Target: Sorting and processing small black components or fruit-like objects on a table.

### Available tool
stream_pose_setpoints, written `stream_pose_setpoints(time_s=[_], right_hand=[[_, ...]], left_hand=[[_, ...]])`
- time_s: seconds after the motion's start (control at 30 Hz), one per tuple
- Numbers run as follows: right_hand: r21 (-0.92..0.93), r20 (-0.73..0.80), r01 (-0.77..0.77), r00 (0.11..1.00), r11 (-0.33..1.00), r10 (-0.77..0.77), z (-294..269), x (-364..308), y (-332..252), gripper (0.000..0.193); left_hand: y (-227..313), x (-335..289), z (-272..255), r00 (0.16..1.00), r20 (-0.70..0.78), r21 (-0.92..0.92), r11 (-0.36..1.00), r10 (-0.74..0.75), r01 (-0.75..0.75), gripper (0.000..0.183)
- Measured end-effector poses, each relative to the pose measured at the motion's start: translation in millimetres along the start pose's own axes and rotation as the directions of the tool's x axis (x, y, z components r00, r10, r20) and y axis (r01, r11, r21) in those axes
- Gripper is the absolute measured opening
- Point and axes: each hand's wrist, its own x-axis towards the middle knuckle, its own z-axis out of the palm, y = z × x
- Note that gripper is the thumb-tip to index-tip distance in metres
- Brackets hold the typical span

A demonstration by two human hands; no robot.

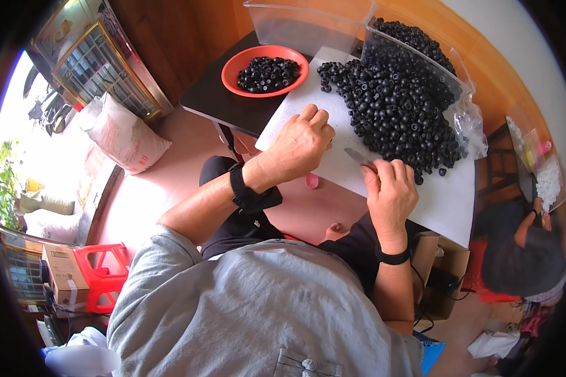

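"Head view: what is the working surface?"

"White board (443,204), with a dark table (204,97) showing at its left. Small black rounded pieces (396,110) are heaped over the board's far right part, and clear plastic bins (305,28) stand along its far edge, the right one holding more pieces."

"And the hands?"

"Both are over the board's near side. The right hand (393,191) pinches a small knife (357,155) between thumb and fingers, blade toward the left. The left hand (300,141) has its fingers curled in; I can't tell whether a piece is inside."

"Other pieces?"

"In a red bowl (264,94) on the table, just left of the board."

"The room?"

"Pinkish floor (182,147) below the board; well to its left, a white sack (124,135), a red stool (104,273) and a carton (66,276). Another person (525,264) is to its right."

"Any writing?"

"Reddish print on the sack; small print on the carton, too small to make out."
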Motion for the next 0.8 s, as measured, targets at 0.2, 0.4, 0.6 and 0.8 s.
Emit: stream_pose_setpoints(time_s=[0.2, 0.4, 0.6, 0.8], right_hand=[[0.189, -0.019, -0.027, 0.999, 0.982, 0.031, -13.3, 1.9, 4.5, 0.012], [0.507, 0.206, -0.391, 0.92, 0.768, 0.332, -31.3, 13.6, -4.4, 0.024], [0.487, 0.225, -0.397, 0.918, 0.778, 0.327, -21.2, 10.2, -3.4, 0.025], [0.45, 0.241, -0.396, 0.917, 0.8, 0.319, -20.0, 16.5, -2.6, 0.029]], left_hand=[[2.1, 6.2, -1.2, 0.964, 0.109, -0.655, 0.711, -0.244, 0.254, 0.012], [9.8, 10.0, -3.3, 0.809, 0.507, -0.862, -0.142, -0.297, 0.487, 0.02], [11.9, 6.0, 9.9, 0.828, 0.502, -0.845, -0.342, -0.247, 0.41, 0.02], [15.1, 3.9, 9.5, 0.836, 0.478, -0.878, -0.156, -0.269, 0.452, 0.022]])
